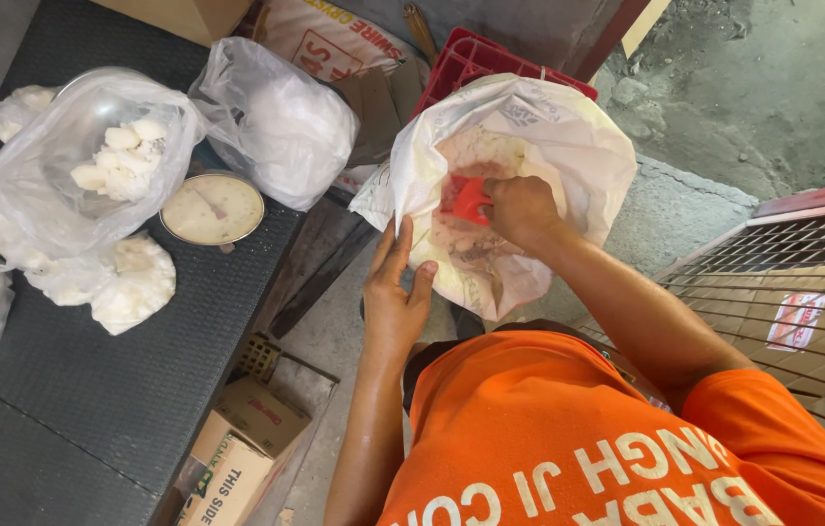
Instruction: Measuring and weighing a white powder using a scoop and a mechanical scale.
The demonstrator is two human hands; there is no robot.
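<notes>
A large white woven sack (568, 136) stands open in front of me, its rim rolled down. My right hand (522, 209) reaches inside it and grips a red plastic scoop (468, 200). My left hand (395, 292) presses flat against the sack's near left edge, fingers apart, steadying it. The sack's contents are pale and hard to make out.
A dark table (91, 380) on the left carries a round dial scale (213, 207) and several clear bags of white lumps (115, 161). A red crate (476, 56) sits behind the sack. A wire cage (802, 282) stands at right, cardboard boxes (237, 458) on the floor below.
</notes>
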